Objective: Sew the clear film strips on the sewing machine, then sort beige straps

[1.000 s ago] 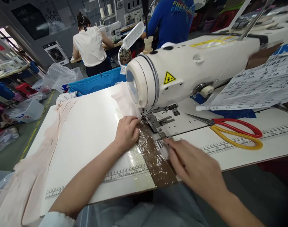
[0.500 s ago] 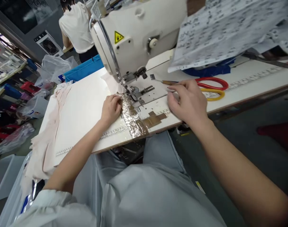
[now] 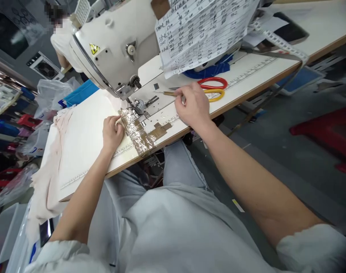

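Observation:
My left hand (image 3: 112,132) rests on the white sewing table left of the needle, fingers curled beside a strip of shiny brown tape (image 3: 137,132). Whatever its fingertips pinch is hidden. Pale pink fabric (image 3: 116,101) lies just behind it, by the presser foot (image 3: 136,110) of the sewing machine (image 3: 113,45). On the other side, my right hand (image 3: 193,106) is closed above the table, with a small silvery bit between thumb and fingers that I cannot make out. Behind its knuckles lie a thin pointed tool (image 3: 169,93) with a brass-coloured shaft and scissors (image 3: 213,81) with red and yellow handles.
Handwritten sheets (image 3: 201,36) hang off the machine's right side. A tape measure (image 3: 287,45) drapes at the right. More pink fabric (image 3: 47,174) falls over the table's left edge. A red stool (image 3: 329,132) stands right, and a person in white (image 3: 65,47) is beyond the machine.
The view has swung right, so the machine and table sit further left. My right hand stays closed near the scissors; my left stays by the tape strip.

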`<action>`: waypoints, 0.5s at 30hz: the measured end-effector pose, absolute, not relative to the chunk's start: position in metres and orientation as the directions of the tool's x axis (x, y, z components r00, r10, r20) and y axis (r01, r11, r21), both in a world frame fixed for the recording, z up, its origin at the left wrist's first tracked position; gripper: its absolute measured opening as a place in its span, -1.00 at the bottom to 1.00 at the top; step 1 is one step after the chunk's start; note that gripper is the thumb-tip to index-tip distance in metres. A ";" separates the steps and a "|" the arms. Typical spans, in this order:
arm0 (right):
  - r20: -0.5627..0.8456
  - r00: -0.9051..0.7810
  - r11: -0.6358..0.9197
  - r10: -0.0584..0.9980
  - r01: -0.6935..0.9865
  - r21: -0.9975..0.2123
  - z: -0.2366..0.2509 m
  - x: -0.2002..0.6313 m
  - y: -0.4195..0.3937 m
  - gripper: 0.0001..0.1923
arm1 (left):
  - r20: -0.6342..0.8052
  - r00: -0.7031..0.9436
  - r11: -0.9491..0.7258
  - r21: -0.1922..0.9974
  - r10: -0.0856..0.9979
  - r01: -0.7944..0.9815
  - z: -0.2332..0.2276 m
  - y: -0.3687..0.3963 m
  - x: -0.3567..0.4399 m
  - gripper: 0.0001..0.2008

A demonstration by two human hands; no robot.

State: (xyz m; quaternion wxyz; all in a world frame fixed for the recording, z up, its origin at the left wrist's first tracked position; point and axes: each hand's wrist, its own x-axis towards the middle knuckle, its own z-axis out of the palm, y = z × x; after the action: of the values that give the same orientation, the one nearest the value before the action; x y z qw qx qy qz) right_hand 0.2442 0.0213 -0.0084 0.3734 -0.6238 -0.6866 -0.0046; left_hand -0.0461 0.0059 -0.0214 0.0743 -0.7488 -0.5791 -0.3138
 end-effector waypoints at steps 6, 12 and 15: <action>0.558 0.028 0.326 0.829 0.787 -0.524 -0.009 0.256 0.016 -0.71 | 0.560 0.163 -0.359 0.261 0.812 0.896 -0.019 -0.030 -0.055 -0.71; 0.688 -0.036 0.502 0.725 0.711 -0.492 -0.010 0.259 0.012 -0.74 | 0.602 -0.085 -0.164 0.348 0.794 0.923 -0.020 -0.046 -0.080 -0.71; 0.616 -0.045 0.455 0.786 0.716 -0.529 -0.013 0.260 0.011 -0.69 | 0.587 -0.179 -0.092 0.402 0.789 0.911 -0.020 -0.035 -0.086 -0.68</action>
State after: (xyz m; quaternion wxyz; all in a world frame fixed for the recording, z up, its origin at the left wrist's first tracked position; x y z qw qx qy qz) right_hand 0.2604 0.0109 -0.0129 0.4546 -0.5205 -0.7218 0.0384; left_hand -0.0858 -0.0347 -0.0205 0.0808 -0.6356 -0.6688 -0.3770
